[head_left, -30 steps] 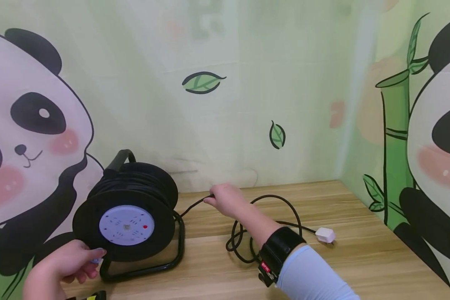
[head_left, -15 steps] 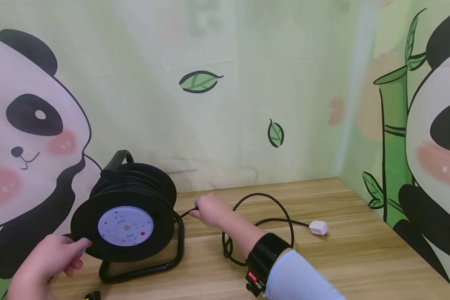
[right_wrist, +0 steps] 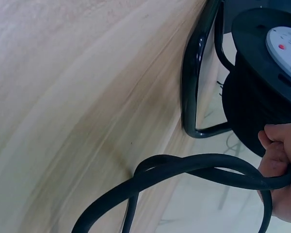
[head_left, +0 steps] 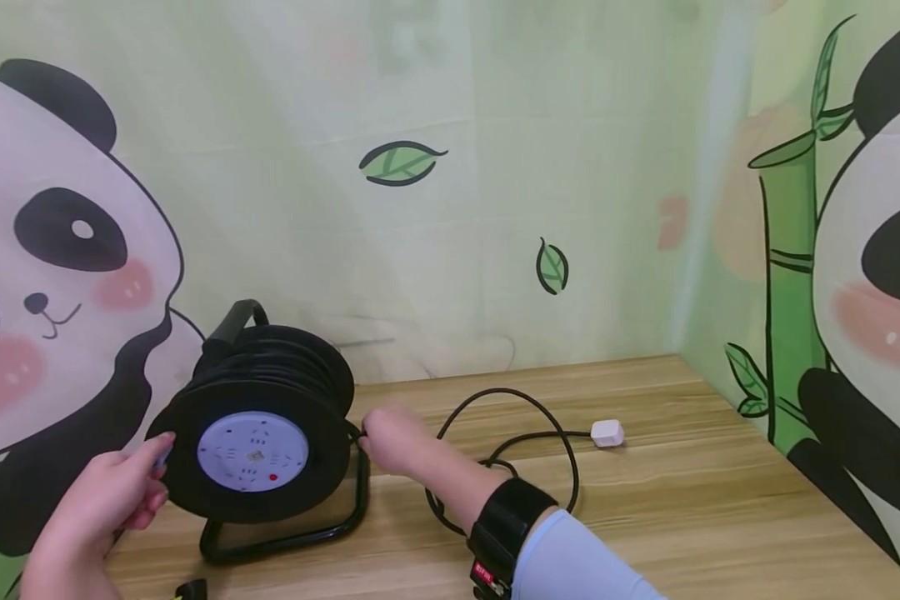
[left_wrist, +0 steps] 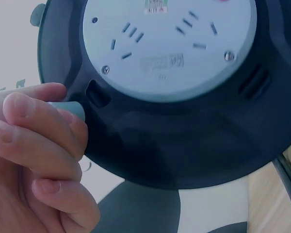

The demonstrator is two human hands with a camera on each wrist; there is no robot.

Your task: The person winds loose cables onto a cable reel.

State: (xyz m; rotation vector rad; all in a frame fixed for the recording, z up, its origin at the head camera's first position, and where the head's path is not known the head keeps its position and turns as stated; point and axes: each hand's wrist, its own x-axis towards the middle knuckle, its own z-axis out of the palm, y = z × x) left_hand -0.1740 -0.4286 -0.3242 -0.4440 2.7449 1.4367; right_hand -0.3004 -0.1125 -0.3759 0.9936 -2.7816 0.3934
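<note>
A black cable reel (head_left: 315, 493) with a round white socket face (head_left: 252, 454) stands on the left of the table. My left hand (head_left: 108, 492) is at the rim of its front disc, pinching a light-blue crank knob (left_wrist: 73, 108) between thumb and fingers. Close to the reel's right side, my right hand (head_left: 397, 440) grips the black cable (right_wrist: 131, 187) that runs onto the drum. From that hand the slack lies in loose loops to the right, ending at a white plug (head_left: 607, 433). My right forearm covers some of the loops.
Black tube stand (head_left: 292, 542) carries the reel, and a carrying handle (head_left: 231, 325) rises at its back. A small black object (head_left: 192, 590) is cut off at the bottom edge. Behind the wooden table (head_left: 675, 508) hangs a panda-print backdrop (head_left: 465, 208).
The red dot on the reel's face has swung downward and left as the reel turned clockwise. My left hand rose with the knob. My right hand moved left to the reel, and the plug slid left.
</note>
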